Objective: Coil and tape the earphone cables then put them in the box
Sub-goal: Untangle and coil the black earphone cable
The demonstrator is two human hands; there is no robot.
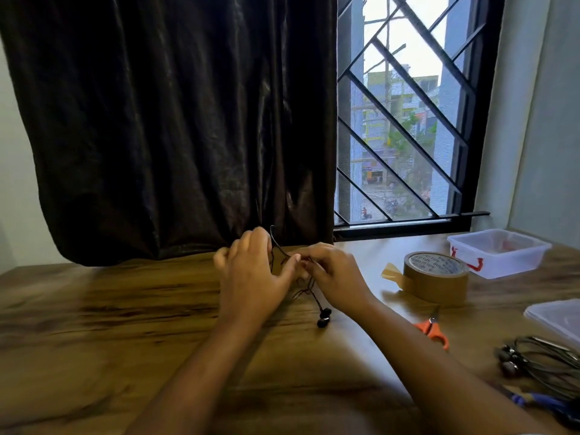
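A thin black earphone cable [276, 246] runs between both hands above the wooden table [110, 309]. My left hand [251, 274] holds loops of it around the fingers, and my right hand [332, 274] pinches the cable close beside the left. Its two black earbuds [324, 317] hang down and rest on the table below my right hand. A roll of brown tape [434, 279] with a loose end lifted stands to the right. A clear plastic box [499, 252] with red marks sits at the back right.
Orange-handled scissors [431, 331] lie in front of the tape. A clear lid [557, 315] is at the right edge. More earphones [533, 359], grey and coiled, lie at the near right, with a blue cable [539, 401] below them. A dark curtain [172, 120] hangs behind the table.
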